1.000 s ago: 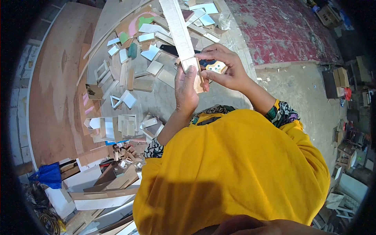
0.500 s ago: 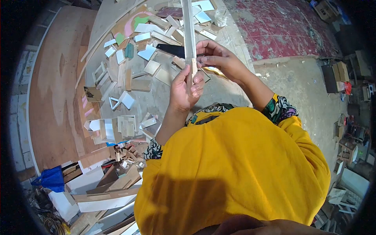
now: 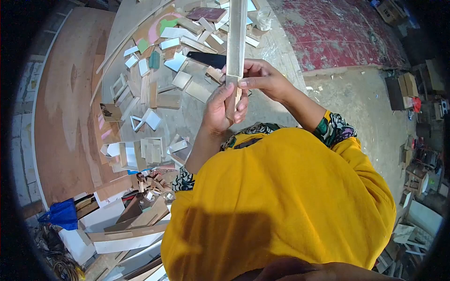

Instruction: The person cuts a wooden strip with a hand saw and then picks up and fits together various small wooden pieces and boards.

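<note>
A long wooden strip (image 3: 237, 40) stands up from my hands towards the top of the view. At its near end a short piece of wood (image 3: 231, 96) lies against it, and a joint line shows between the two. My left hand (image 3: 219, 112) is closed round this short piece, thumb on the near face. My right hand (image 3: 265, 80) pinches the strip at the joint, its thumb on the right edge and its fingers partly hidden behind. Beyond the strip, a black saw blade (image 3: 205, 58) lies on the worktable (image 3: 185, 124); its other end is hidden.
Many wood offcuts (image 3: 197, 91) and white-faced pieces (image 3: 176, 62) litter the table. Small box-like frames (image 3: 131, 155) sit at its near left. A large brown board (image 3: 70, 103) is further left, with scrap boards (image 3: 124, 234) below. Concrete floor (image 3: 347, 98) lies to the right.
The strip has shifted slightly right and turned so its broad face shows more. My right hand has come in from beside it and taken hold at the joint.
</note>
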Available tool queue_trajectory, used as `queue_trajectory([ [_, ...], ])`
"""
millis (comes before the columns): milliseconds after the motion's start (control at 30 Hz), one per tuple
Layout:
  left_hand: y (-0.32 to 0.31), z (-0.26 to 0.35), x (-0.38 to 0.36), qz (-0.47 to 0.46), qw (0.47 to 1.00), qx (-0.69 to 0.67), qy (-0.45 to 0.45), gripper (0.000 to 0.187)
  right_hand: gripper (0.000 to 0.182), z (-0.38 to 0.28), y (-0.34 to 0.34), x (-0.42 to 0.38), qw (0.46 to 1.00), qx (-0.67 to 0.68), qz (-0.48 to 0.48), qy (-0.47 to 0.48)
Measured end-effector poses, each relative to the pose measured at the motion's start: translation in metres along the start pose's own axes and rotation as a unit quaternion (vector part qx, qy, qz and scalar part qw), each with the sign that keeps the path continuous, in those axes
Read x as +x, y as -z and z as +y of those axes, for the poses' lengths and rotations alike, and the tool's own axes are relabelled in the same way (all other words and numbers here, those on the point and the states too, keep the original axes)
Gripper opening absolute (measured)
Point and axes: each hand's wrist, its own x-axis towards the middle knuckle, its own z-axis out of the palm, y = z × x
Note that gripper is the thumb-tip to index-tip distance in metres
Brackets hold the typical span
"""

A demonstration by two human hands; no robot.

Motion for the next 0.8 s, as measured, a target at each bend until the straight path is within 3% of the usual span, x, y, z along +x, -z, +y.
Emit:
queue_trajectory([
  [100,-0.003,0.000,0.003,0.031,0.998,0.044,-0.023,0.031,0.042,0.000,0.004,0.002,0.999,-0.027,-0.014,0.015],
  [167,0.000,-0.002,0.009,0.065,0.994,0.004,-0.085,0.031,0.042,0.002,0.003,0.005,0.997,-0.049,0.048,-0.045],
  [200,0.003,0.000,0.012,0.065,0.994,0.005,-0.085,0.031,0.042,0.009,0.003,0.008,0.994,-0.080,0.071,-0.018],
  [267,0.009,0.002,0.018,0.163,0.973,-0.084,-0.143,0.027,0.042,0.016,0.004,0.006,0.993,-0.064,0.089,-0.034],
  [367,0.015,0.005,0.020,0.176,0.958,-0.098,-0.203,0.024,0.037,0.025,0.005,0.001,0.987,-0.089,0.124,-0.054],
  [467,0.020,0.007,0.018,0.179,0.952,-0.132,-0.212,0.023,0.021,0.032,0.003,-0.002,0.983,-0.130,0.132,-0.014],
  [533,0.026,0.007,0.020,0.183,0.946,-0.155,-0.218,0.023,0.020,0.031,-0.004,-0.004,0.979,-0.166,0.116,0.021],
  [700,0.013,0.007,0.022,0.234,0.947,-0.147,-0.163,0.024,0.030,0.022,-0.019,-0.004,0.958,-0.251,0.101,0.101],
  [800,0.017,0.005,0.020,0.183,0.953,-0.166,-0.173,0.024,0.033,0.025,-0.020,-0.004,0.935,-0.310,0.110,0.132],
])
